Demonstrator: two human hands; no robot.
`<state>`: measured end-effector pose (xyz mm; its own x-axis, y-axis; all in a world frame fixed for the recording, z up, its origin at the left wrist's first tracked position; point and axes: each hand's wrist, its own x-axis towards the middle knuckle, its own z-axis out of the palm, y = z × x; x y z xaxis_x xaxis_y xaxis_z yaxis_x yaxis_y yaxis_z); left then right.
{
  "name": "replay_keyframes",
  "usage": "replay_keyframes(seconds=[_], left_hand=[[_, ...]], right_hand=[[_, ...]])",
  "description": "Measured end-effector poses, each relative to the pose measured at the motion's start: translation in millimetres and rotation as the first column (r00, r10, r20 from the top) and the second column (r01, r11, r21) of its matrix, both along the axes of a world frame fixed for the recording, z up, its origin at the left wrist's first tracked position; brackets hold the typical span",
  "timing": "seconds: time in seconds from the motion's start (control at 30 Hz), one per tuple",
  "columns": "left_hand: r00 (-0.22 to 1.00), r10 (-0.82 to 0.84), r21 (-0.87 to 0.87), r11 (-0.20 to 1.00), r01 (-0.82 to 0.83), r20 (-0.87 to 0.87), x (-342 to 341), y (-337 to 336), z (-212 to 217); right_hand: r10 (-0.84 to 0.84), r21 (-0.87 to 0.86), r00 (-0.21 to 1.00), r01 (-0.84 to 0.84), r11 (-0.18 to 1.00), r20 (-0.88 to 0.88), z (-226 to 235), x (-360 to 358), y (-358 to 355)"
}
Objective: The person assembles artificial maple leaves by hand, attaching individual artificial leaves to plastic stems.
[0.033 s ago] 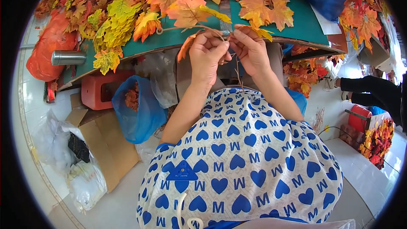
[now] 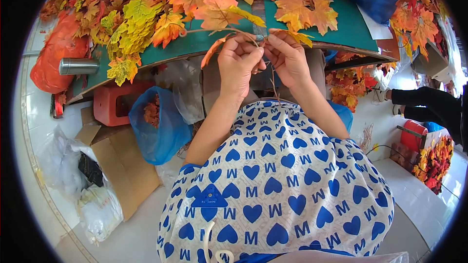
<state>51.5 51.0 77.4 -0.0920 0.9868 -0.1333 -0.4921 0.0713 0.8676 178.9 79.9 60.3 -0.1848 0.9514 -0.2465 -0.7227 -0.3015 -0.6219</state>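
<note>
My left hand (image 2: 239, 61) and my right hand (image 2: 288, 58) meet at the near edge of the green table (image 2: 200, 36), fingertips pinched together. Between them runs a thin brown artificial vine stem (image 2: 214, 30), its end curled at the left and its lower part hanging toward my lap. An orange leaf (image 2: 212, 51) sticks out beside the left hand. Orange and yellow maple leaves (image 2: 217, 12) spread just beyond my fingers, and I cannot tell which of them join this stem. The exact pinch point is partly hidden by the fingers.
Piled artificial leaves (image 2: 141, 12) cover the table's far side. A silver flask (image 2: 78, 66) lies near the left end by an orange bag (image 2: 61, 51). Below stand a red stool (image 2: 109, 102), a blue bag (image 2: 156, 136) and a cardboard box (image 2: 126, 170). Another person's legs (image 2: 429, 100) show at right.
The curled stem end and the orange leaf beside my left hand have shifted very slightly. Both hands stay in nearly the same place with fingers pinched.
</note>
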Motion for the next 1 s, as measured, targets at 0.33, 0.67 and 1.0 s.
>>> replay_keyframes(seconds=[0.33,0.67,1.0], left_hand=[[0.998,0.044,-0.003,0.999,-0.044,0.054,2,0,-6],[0.998,0.038,0.003,0.999,-0.039,0.053,0,3,-11],[0.999,0.024,0.002,1.000,-0.024,0.030,-3,5,-12]], right_hand=[[0.048,-0.053,0.998,-0.051,0.997,-0.051,-5,-3,0],[0.001,0.014,0.999,-0.001,1.000,0.033,-8,-9,-1],[-0.043,-0.011,0.995,0.042,0.999,-0.089,-14,-12,-3]])
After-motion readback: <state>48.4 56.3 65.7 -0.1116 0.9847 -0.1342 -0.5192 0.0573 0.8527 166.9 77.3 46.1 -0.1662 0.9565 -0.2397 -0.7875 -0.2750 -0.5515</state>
